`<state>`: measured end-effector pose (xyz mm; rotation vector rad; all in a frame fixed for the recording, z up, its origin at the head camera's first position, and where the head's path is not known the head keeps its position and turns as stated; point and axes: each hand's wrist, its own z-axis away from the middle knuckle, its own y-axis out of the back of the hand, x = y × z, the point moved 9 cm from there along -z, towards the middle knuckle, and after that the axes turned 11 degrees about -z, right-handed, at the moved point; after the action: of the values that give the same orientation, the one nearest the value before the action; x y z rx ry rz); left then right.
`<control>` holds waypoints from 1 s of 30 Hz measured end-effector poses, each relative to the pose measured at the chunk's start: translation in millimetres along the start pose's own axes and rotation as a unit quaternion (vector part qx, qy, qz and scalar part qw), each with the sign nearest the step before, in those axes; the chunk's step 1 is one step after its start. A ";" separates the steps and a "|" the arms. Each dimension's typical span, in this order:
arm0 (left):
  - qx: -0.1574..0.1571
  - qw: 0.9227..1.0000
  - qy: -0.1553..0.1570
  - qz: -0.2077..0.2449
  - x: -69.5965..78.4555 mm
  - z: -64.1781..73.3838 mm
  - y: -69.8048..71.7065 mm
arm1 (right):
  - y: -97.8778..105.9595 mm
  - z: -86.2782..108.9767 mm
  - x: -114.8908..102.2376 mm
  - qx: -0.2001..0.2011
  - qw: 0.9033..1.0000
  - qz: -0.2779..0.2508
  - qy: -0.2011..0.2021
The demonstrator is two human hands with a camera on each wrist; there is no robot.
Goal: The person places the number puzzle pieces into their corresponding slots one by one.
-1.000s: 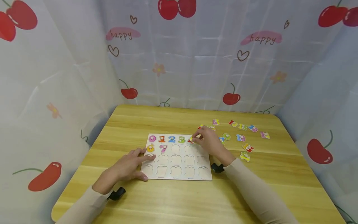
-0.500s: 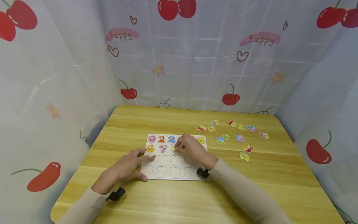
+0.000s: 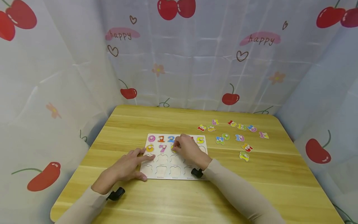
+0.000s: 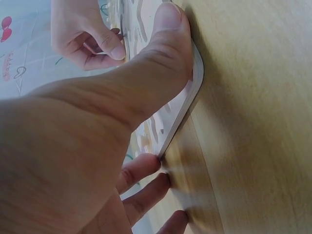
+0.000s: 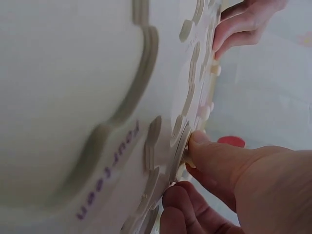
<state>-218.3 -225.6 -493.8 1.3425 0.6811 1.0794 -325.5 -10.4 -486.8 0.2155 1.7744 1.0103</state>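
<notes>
Tabletop (image 3: 167,202) bears a slotted board (image 3: 161,171) holding numerals (image 3: 162,148); right fingers (image 3: 177,144) pinch a yellow piece (image 3: 172,149), left fingers (image 3: 146,158) spread.

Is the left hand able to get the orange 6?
Probably yes: the left hand is close beside the orange 6, and nothing seems to lie over it.

At lower centre, the white number puzzle board (image 3: 167,165) bears a magenta 0 (image 3: 151,138), orange-red 1 (image 3: 161,139) and pink 7 (image 3: 162,148). The desk (image 3: 156,200) shows streaked yellow woodgrain; the whitish curtain (image 3: 184,46) carries red cherries (image 3: 230,99).
</notes>
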 end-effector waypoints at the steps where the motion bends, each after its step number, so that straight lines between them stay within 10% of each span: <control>1: 0.001 1.000 -0.001 0.000 0.2 0.0 0.4 | -0.3 -0.4 -0.2 0.002 1.000 0.003 -0.002; 30: 0.000 1.000 0.004 -0.004 -2.6 -2.0 -2.6 | -1.9 -6.3 14.7 -0.021 0.997 -0.061 -0.041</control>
<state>-220.5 -226.8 -497.1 1.3352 0.6914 1.0799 -336.8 -6.6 -497.5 0.1190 1.6708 0.9369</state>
